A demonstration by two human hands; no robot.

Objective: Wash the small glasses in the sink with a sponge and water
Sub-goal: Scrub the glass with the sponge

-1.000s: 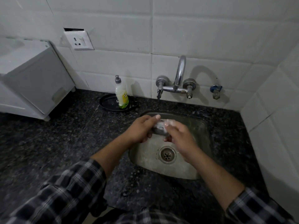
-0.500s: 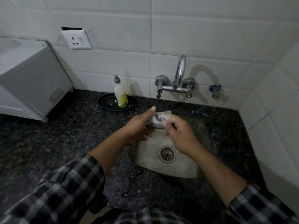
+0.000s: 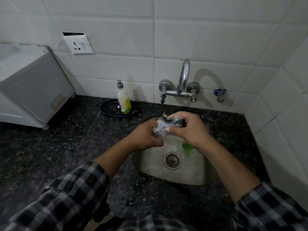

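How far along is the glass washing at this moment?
Done: no washed glass shows set aside. In hand: the left hand holds a small glass, the right hand presses a sponge against it. Left: the green glass standing in the sink, plus rinsing.

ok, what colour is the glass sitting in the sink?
Green. The small glass beside the drain shows best in the head view.

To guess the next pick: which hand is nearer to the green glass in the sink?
Right. The right hand, gripping the sponge, is just over the green glass; the left hand, holding a clear glass, is farther off to its left.
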